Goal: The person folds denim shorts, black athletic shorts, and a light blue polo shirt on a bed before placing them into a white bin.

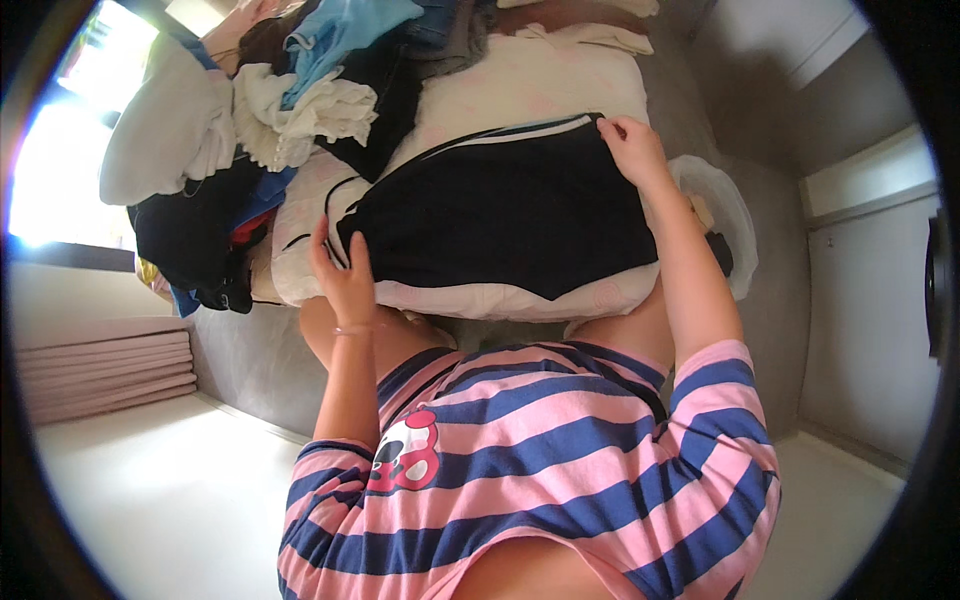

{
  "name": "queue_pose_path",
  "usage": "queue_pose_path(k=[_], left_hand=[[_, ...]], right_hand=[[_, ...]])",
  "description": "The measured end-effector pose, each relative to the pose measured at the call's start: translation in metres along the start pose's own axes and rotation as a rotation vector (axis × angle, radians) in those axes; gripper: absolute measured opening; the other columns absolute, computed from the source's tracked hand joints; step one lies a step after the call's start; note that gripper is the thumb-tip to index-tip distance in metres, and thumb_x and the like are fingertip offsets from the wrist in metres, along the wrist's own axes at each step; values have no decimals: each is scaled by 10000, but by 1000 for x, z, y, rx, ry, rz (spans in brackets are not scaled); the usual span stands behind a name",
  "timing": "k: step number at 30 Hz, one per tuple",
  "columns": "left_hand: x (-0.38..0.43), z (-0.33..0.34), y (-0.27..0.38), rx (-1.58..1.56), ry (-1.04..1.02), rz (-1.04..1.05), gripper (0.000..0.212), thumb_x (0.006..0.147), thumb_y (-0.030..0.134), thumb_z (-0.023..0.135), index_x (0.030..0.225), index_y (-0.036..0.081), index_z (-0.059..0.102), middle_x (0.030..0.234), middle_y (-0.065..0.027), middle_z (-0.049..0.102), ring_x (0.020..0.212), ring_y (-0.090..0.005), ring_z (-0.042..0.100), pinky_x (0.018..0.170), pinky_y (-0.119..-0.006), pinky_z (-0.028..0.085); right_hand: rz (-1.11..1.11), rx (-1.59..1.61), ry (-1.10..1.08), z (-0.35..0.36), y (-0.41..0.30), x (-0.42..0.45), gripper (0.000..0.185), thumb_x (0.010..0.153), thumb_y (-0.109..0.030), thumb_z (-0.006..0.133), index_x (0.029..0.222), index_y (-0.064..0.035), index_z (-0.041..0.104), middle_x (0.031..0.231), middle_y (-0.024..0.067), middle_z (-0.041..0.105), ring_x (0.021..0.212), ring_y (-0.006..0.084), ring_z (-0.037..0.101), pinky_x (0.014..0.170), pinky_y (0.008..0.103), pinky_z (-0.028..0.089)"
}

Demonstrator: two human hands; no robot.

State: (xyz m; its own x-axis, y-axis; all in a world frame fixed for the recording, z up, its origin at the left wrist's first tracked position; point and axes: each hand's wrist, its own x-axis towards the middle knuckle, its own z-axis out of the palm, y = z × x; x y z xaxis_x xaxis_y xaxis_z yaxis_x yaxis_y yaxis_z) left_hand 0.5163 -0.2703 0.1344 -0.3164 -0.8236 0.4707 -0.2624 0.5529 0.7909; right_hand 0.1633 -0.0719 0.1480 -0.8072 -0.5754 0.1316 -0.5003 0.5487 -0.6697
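A black garment with white side stripes, probably pants or shorts, lies folded over on a pale, pink-patterned padded surface in front of me. My left hand is at its left end, the thumb and fingers around the edge near a white-trimmed part; dark cords lie just beyond the fingers. At the garment's upper right corner, my right hand pinches the fabric between thumb and fingers. The garment's pointed lower edge reaches almost to the near rim of the padding.
Clothes are heaped at the upper left, with a blue garment, a white ruffled one and a black one. Folded items lie at the far end. A translucent plastic-lined bin stands right of the padding, beside my right forearm.
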Motion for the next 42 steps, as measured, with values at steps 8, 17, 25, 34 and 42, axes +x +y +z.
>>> queue_pose_path(k=[8, 17, 25, 34, 42], left_hand=[[34, -18, -28, 87, -211, -390, 490, 913, 427, 574, 796, -46, 632, 616, -42, 532, 605, -120, 448, 574, -299, 395], [32, -4, -4, -166, -140, -303, 378, 901, 315, 628, 837, -58, 629, 628, -55, 587, 601, -117, 489, 571, -293, 401], [35, -1, -34, 143, -137, -237, 297, 927, 315, 571, 918, 24, 635, 698, -202, 561, 569, -316, 515, 570, -364, 433], [58, 0, -24, 267, -286, -248, 343, 848, 295, 660, 978, -16, 593, 765, -162, 636, 696, -350, 600, 622, -395, 462], [11, 84, 52, 471, -570, 598, 471, 836, 215, 616, 1271, 76, 499, 1345, -155, 467, 1266, -336, 410, 1068, -467, 290]], right_hand=[[146, -253, -53, 35, -16, 29, 457, 842, -479, 603, 819, -24, 640, 785, 150, 658, 770, 319, 631, 670, 401, 477], [-38, -34, 272, 45, -2, 25, 334, 855, -386, 635, 881, -54, 654, 783, 138, 664, 706, 320, 632, 614, 387, 471], [-193, -114, 425, 48, 9, 40, 312, 866, -419, 615, 915, -115, 667, 766, 122, 672, 696, 337, 640, 595, 408, 478], [-176, -177, 368, 37, 13, 40, 248, 856, -293, 625, 985, -81, 636, 826, 124, 659, 771, 328, 625, 665, 412, 484], [-746, -159, -54, 92, -89, -52, 488, 869, -248, 566, 1286, -8, 484, 1350, 174, 467, 1290, 318, 397, 1097, 437, 266]])
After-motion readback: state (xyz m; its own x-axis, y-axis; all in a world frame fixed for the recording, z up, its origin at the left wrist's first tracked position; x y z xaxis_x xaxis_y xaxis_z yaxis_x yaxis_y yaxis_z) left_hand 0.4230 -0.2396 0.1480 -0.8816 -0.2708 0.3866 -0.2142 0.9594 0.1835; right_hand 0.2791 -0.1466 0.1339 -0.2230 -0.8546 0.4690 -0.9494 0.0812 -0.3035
